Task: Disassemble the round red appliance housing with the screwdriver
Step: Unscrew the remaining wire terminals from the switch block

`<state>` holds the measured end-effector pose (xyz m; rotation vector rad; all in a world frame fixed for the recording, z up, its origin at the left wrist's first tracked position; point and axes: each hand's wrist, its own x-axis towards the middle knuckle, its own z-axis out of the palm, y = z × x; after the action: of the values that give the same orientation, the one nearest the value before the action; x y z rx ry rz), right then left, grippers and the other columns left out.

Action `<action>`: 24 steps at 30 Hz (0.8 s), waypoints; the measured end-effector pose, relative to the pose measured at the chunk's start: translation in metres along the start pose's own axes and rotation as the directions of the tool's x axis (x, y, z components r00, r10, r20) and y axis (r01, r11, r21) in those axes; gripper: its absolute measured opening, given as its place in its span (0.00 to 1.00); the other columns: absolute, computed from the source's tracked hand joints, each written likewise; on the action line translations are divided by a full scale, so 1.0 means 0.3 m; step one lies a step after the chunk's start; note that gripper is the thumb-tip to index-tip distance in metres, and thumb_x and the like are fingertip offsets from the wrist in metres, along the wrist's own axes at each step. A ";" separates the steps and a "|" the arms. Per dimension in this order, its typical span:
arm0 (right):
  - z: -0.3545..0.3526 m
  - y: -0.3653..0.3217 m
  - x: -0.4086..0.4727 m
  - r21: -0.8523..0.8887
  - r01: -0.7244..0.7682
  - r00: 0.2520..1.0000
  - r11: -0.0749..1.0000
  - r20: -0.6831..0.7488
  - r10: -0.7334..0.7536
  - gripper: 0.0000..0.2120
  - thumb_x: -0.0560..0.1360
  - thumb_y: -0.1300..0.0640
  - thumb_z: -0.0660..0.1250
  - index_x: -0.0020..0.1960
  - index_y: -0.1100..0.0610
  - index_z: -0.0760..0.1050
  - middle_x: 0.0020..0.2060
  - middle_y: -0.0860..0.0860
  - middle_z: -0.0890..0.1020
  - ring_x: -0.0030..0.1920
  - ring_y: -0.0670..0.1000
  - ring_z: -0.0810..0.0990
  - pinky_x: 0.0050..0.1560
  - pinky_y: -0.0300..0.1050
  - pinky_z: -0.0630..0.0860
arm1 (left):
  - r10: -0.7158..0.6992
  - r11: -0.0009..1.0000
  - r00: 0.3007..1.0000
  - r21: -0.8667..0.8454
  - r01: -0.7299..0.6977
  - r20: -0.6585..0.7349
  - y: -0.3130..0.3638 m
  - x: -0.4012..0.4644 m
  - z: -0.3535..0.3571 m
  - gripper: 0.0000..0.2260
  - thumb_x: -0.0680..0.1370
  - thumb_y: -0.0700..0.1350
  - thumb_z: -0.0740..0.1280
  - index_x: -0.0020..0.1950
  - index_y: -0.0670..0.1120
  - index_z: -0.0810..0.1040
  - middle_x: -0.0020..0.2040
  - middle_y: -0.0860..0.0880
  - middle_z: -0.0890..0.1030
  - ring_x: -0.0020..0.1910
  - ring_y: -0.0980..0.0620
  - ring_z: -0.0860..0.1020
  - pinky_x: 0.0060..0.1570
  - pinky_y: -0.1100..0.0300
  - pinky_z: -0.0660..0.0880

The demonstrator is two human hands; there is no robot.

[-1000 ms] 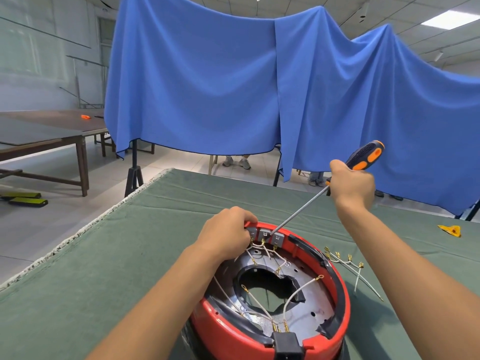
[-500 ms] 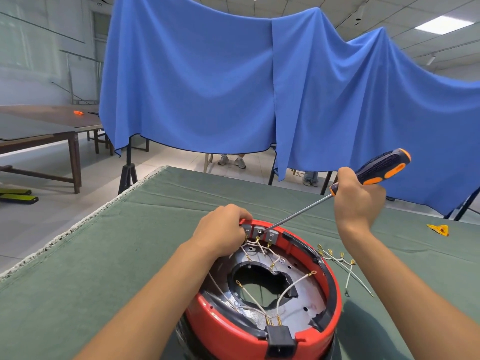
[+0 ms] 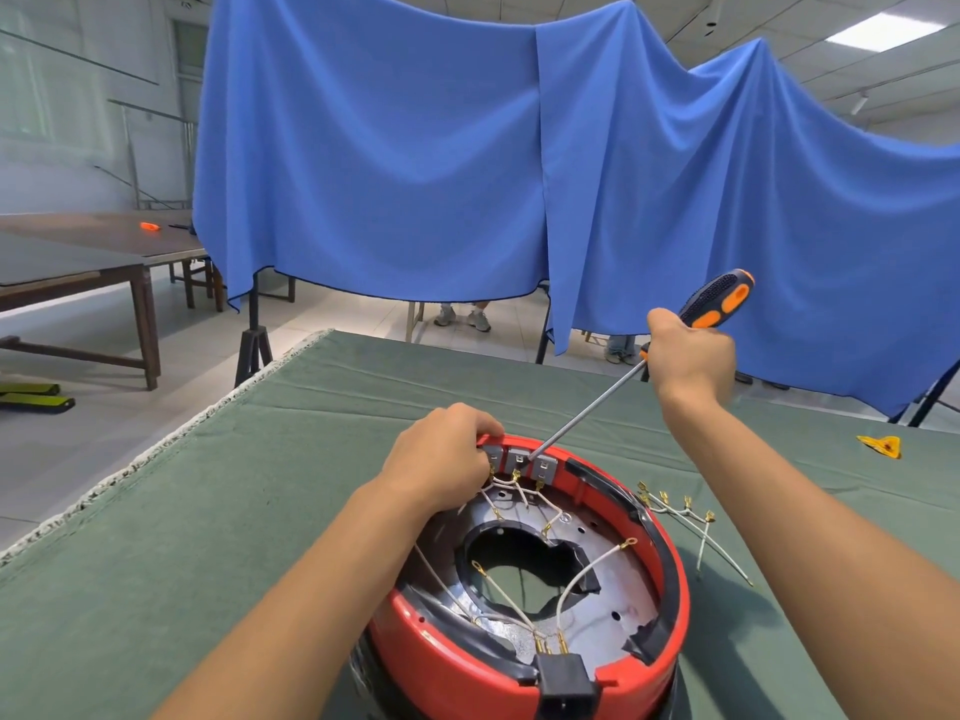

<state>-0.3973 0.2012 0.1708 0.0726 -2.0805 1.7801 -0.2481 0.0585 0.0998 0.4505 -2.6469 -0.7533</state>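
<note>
Fingers of right hand (image 3: 691, 361) grip one screwdriver (image 3: 719, 304); left hand (image 3: 441, 465) clutches one housing (image 3: 670, 558).

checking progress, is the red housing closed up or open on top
Open on top: the red housing has no cover, so its metal plate and loose white wires show inside.

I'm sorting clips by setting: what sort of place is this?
Probably a workshop or recording room, not a home: a green cloth-covered table, a blue cloth hung as a backdrop, bare wooden tables on a tiled floor, panel ceiling lights.
</note>
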 end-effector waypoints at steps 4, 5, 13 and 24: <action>-0.017 0.025 0.004 0.055 -0.079 0.997 0.995 -0.012 0.079 0.10 0.66 0.51 0.63 0.29 0.53 0.68 0.19 0.43 0.75 0.33 0.50 0.78 0.35 0.44 0.71 | -0.001 1.000 1.000 -0.001 0.001 0.005 0.000 -0.002 -0.001 0.19 0.74 0.38 0.62 0.60 0.54 0.78 0.58 0.52 0.81 0.58 0.49 0.77 0.57 0.51 0.74; -0.024 0.034 0.000 0.084 -0.086 0.996 0.993 -0.023 0.088 0.10 0.66 0.51 0.63 0.29 0.53 0.67 0.17 0.42 0.74 0.30 0.48 0.77 0.32 0.43 0.69 | 0.000 1.000 1.000 -0.001 0.000 0.006 0.000 -0.002 -0.001 0.19 0.74 0.38 0.62 0.60 0.54 0.79 0.58 0.52 0.81 0.58 0.49 0.77 0.57 0.51 0.74; -0.074 0.079 -0.059 0.257 0.020 0.997 0.966 -0.077 0.000 0.09 0.63 0.50 0.63 0.30 0.55 0.71 0.19 0.42 0.76 0.21 0.39 0.72 0.29 0.41 0.67 | -0.002 1.000 1.000 0.013 0.002 0.006 0.000 0.000 -0.005 0.20 0.74 0.38 0.61 0.62 0.54 0.78 0.60 0.52 0.80 0.59 0.49 0.76 0.57 0.52 0.74; -0.018 0.076 -0.038 0.031 -0.016 0.999 0.999 -0.044 0.017 0.12 0.65 0.50 0.63 0.27 0.54 0.68 0.20 0.44 0.74 0.30 0.52 0.75 0.29 0.43 0.65 | 0.011 1.000 1.000 0.003 -0.011 0.002 0.008 -0.005 0.001 0.18 0.75 0.39 0.62 0.62 0.54 0.77 0.60 0.52 0.80 0.59 0.49 0.76 0.56 0.53 0.74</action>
<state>-0.3921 0.2081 0.1462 0.0243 -2.0291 1.8063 -0.2475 0.0613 0.1005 0.4357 -2.6508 -0.7469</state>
